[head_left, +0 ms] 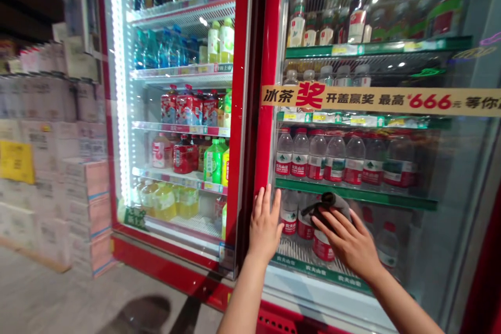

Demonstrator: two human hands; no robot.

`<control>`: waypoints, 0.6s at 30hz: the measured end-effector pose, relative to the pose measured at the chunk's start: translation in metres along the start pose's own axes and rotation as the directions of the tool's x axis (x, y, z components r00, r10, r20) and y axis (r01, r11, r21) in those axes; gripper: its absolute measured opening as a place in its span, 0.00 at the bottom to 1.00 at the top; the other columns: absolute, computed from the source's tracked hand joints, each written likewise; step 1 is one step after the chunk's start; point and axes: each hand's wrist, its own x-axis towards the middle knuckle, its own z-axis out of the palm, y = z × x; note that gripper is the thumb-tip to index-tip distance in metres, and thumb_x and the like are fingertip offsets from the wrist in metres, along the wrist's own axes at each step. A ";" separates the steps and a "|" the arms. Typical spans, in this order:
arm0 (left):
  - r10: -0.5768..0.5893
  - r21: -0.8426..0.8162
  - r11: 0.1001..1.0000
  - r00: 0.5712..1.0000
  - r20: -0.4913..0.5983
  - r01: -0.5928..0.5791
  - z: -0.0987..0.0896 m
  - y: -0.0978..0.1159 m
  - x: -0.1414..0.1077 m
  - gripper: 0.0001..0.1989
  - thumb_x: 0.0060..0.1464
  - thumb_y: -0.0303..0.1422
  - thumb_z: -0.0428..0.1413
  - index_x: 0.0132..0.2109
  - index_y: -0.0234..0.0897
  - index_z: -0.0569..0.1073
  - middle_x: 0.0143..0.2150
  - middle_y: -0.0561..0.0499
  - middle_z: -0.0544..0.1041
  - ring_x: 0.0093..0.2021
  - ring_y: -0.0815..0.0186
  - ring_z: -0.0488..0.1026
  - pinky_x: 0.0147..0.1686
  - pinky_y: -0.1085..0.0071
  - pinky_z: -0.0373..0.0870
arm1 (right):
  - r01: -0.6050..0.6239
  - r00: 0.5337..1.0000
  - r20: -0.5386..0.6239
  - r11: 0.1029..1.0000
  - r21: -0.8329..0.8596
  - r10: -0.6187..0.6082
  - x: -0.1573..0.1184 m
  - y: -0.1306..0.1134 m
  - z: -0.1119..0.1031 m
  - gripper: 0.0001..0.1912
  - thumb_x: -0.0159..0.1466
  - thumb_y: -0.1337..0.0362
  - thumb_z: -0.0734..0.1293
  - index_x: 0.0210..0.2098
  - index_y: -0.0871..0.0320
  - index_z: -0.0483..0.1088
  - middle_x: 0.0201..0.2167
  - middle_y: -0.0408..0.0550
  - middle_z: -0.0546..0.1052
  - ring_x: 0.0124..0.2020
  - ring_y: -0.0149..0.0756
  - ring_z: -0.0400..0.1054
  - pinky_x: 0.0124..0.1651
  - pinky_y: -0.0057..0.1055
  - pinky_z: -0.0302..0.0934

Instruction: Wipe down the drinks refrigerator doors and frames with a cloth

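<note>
Your left hand (266, 224) rests along the red door frame (264, 162), fingers straight and slightly apart. Your right hand (348, 237) lies with fingers extended over a dark cloth (342, 205), which sits against the glass door (426, 167) in front of the lowest bottles; whether the fingers also pinch it cannot be told. Above, a beige strip (376, 100) reads "冰茶 奖 开盖赢奖 最高 ¥666元 等你", running out of view at right. Red-labelled bottles (300, 159) and the bottom green edging (315, 270) bear "农夫山泉".
</note>
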 end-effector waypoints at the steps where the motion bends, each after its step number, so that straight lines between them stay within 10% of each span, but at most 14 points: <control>1: 0.004 0.002 1.000 1.000 0.002 -0.004 0.000 -0.001 -0.001 0.55 0.50 0.25 0.66 0.75 0.46 0.42 0.78 0.42 0.47 0.77 0.50 0.42 0.70 0.47 0.57 | -0.029 0.999 -0.026 0.999 -0.019 0.028 0.000 0.008 -0.002 0.36 0.69 0.65 0.63 0.72 0.38 0.50 0.65 0.44 0.70 0.64 0.42 0.65 0.74 0.49 0.40; 6: -0.009 -0.011 1.000 1.000 -0.005 0.009 0.000 -0.004 -0.002 0.55 0.49 0.25 0.67 0.75 0.44 0.43 0.77 0.40 0.47 0.76 0.49 0.42 0.70 0.45 0.57 | -0.282 0.944 -0.215 0.952 -0.122 0.252 0.056 0.006 0.004 0.38 0.68 0.64 0.66 0.73 0.41 0.50 0.71 0.53 0.60 0.68 0.57 0.59 0.70 0.62 0.45; 14: -0.033 0.012 0.999 0.999 -0.002 0.033 -0.006 -0.014 -0.008 0.55 0.50 0.26 0.66 0.75 0.42 0.41 0.77 0.40 0.46 0.77 0.48 0.41 0.70 0.45 0.57 | 0.261 0.965 -0.004 0.965 0.029 -0.261 0.058 -0.013 0.009 0.27 0.70 0.63 0.61 0.68 0.43 0.63 0.66 0.43 0.69 0.66 0.40 0.61 0.75 0.45 0.33; 18: -0.054 0.042 0.998 0.998 -0.007 0.055 -0.012 -0.021 -0.010 0.54 0.51 0.26 0.65 0.75 0.42 0.43 0.78 0.40 0.45 0.76 0.48 0.43 0.70 0.44 0.57 | 0.047 0.995 -0.090 0.999 -0.025 -0.049 0.085 0.001 0.002 0.25 0.70 0.64 0.62 0.65 0.46 0.66 0.67 0.46 0.69 0.67 0.42 0.60 0.74 0.48 0.39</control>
